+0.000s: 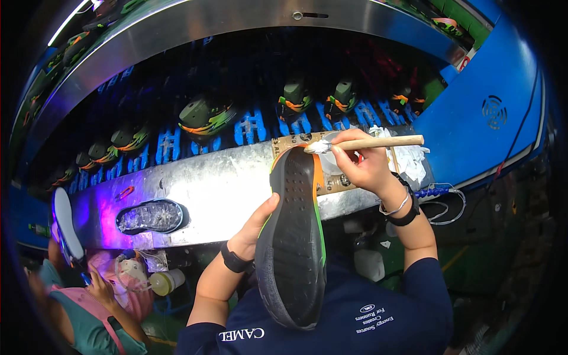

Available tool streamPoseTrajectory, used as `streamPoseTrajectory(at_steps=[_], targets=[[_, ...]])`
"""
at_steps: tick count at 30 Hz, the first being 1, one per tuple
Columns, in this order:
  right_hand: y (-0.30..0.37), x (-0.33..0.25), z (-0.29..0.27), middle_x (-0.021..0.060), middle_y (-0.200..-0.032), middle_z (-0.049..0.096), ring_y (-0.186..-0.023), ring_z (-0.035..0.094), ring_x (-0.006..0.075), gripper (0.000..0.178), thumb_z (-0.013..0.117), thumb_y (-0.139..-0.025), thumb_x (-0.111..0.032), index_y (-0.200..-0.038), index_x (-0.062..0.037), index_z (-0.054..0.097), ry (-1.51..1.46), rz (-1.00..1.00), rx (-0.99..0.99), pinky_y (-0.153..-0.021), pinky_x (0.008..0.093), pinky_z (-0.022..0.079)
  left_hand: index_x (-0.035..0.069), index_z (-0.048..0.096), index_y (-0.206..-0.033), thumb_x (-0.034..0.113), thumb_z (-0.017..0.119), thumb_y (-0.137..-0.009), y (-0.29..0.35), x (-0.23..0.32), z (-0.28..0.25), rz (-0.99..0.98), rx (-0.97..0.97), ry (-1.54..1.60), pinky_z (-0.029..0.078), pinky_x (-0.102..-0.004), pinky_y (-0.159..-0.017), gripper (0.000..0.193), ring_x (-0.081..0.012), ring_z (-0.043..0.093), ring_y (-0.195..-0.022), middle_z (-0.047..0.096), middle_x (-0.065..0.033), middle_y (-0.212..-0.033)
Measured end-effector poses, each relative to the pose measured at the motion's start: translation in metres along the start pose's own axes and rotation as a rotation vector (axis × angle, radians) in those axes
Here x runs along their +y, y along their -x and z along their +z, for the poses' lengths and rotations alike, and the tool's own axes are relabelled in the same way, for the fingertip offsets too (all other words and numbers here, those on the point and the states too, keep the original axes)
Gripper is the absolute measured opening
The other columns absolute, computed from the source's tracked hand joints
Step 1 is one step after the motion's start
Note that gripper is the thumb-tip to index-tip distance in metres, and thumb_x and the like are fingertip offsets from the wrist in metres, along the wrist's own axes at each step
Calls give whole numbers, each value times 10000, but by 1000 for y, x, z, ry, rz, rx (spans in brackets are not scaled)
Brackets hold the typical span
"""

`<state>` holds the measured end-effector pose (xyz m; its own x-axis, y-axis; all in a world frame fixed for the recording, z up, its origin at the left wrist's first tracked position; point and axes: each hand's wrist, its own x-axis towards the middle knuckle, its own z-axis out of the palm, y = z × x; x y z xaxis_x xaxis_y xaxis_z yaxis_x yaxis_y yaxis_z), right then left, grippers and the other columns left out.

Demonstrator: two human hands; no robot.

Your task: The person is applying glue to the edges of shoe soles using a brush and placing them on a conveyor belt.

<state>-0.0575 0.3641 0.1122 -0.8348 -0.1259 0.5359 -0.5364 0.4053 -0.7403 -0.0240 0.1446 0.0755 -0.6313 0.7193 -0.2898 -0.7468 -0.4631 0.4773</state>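
Observation:
My left hand grips the left edge of a dark grey shoe sole with orange and green rims, held upright with its inner side facing me. My right hand holds a wooden-handled brush. Its white, glue-laden bristles touch the top end of the sole. Both wrists wear dark bands.
A shiny metal ledge runs across in front of me, with a glue-coated sole lying on it at the left. Behind it, several shoes ride on blue conveyor holders. White rags lie at the right. A co-worker sits at the lower left holding a white sole.

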Motion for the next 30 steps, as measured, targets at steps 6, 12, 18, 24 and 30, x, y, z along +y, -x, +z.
streamPoseTrajectory(at_steps=[6,12,18,24,30], targets=[[-4,-3,7,8,-706,534,-506,399,16,106,573,-738,2,-841,-15,563,-68,-18,-42,-431,161,305,24,451,-1125,403,490,-828,-5,-2,-1,-29,-56,-3,488,-261,-743,484,-140,585,-841,573,-92,-987],[-3,0,5,-1,-689,522,-510,401,15,114,574,-738,-2,-849,-17,556,-42,-45,-5,-431,161,303,20,445,-1126,403,488,-827,-8,-4,-2,7,-99,-30,490,-255,-733,487,-137,584,-836,571,-90,-979],[9,12,-3,-11,-672,501,-510,391,8,84,565,-749,-10,-830,-25,549,-3,72,-9,-435,154,294,16,434,-1130,398,485,-829,-9,-2,-5,45,-86,-87,486,-252,-732,489,-130,579,-829,568,-87,-970],[17,16,-1,-24,-648,492,-508,387,1,57,564,-752,-14,-804,-20,542,-2,102,-2,-437,151,296,12,320,-1218,383,504,-817,-14,2,-12,124,-101,-207,463,-260,-771,576,-139,527,-923,492,-106,-1073],[29,6,8,-31,-613,489,-481,395,-14,55,565,-736,1,-772,-15,526,-103,164,-44,-410,145,279,-1,237,-1263,365,534,-799,-16,9,-20,162,-113,-301,420,-283,-829,662,-158,471,-999,424,-113,-1141]])
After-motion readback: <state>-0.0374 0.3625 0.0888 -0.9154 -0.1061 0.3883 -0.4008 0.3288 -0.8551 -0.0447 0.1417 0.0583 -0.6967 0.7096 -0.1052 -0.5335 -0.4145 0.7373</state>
